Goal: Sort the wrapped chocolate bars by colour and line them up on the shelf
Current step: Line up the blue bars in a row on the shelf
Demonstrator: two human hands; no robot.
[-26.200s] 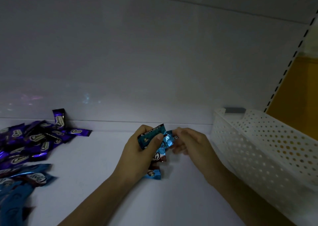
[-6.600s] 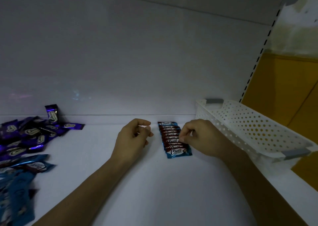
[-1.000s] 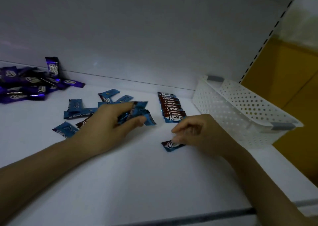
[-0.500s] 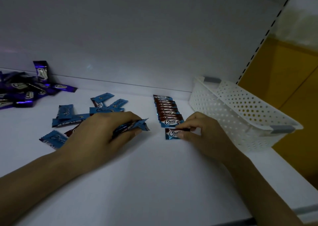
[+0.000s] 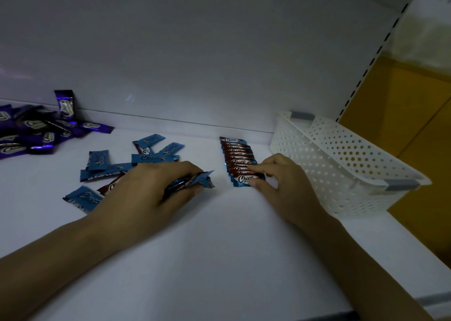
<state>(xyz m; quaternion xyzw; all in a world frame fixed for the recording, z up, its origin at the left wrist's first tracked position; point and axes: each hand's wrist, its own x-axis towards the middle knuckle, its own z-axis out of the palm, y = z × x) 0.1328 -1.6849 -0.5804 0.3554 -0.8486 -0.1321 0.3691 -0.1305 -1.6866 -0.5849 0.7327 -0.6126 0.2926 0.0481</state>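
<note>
Right hand (image 5: 283,181), its grip pinched on the front bar (image 5: 244,179), is risking skewing the overlapped row (image 5: 235,154); left hand (image 5: 151,191) is clutching blue bars (image 5: 200,180).

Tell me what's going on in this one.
A person is sorting wrapped chocolate bars on a white shelf. The right hand pinches the front bar of a neat overlapping row of blue-and-brown bars beside the white basket. The left hand grips a small bunch of blue bars. More loose blue bars lie scattered behind it, and a purple pile sits at the far left against the back wall, not yet lined up.
</note>
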